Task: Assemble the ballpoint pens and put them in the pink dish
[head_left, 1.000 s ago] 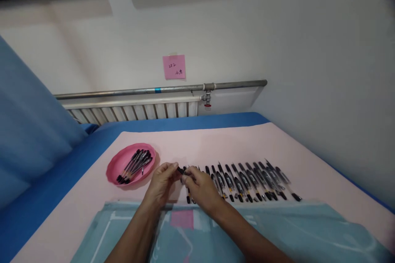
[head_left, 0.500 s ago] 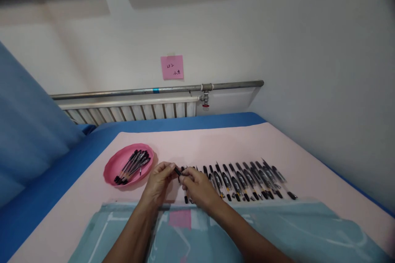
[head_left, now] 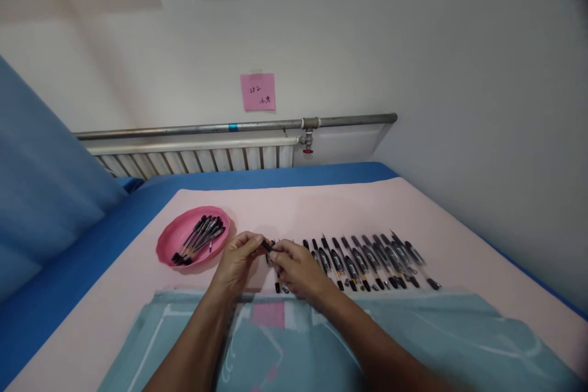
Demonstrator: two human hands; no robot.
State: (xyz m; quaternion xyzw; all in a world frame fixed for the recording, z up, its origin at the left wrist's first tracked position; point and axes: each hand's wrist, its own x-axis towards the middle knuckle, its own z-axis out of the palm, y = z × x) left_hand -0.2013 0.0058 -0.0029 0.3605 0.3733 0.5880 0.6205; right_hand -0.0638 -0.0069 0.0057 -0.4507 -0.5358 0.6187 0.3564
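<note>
Between my two hands is a short black pen part (head_left: 266, 246), apparently a grip or cap; its exact kind is too small to make out. My left hand (head_left: 239, 257) pinches its upper left end between thumb and fingers. My right hand (head_left: 296, 266) is closed around the lower right end. Just behind and right of my hands, black pen parts (head_left: 351, 268) lie in rows, with caps, clear barrels and small tips among them. My right hand hides some of these. Left of my hands, several assembled-looking pens (head_left: 201, 240) lie piled in a pink oval tray (head_left: 168, 242).
A pale pink sheet (head_left: 285, 205) covers the blue table surface (head_left: 257, 179). Along the front edge lies a teal cloth (head_left: 413, 337). A radiator (head_left: 220, 159) and a metal pipe (head_left: 193, 130) run along the wall behind. Blue curtain (head_left: 50, 177) hangs at the left.
The view has tilted slightly down, so things sit a little differently in the picture. Both hands stay on the black pen part, with only small finger movement.
</note>
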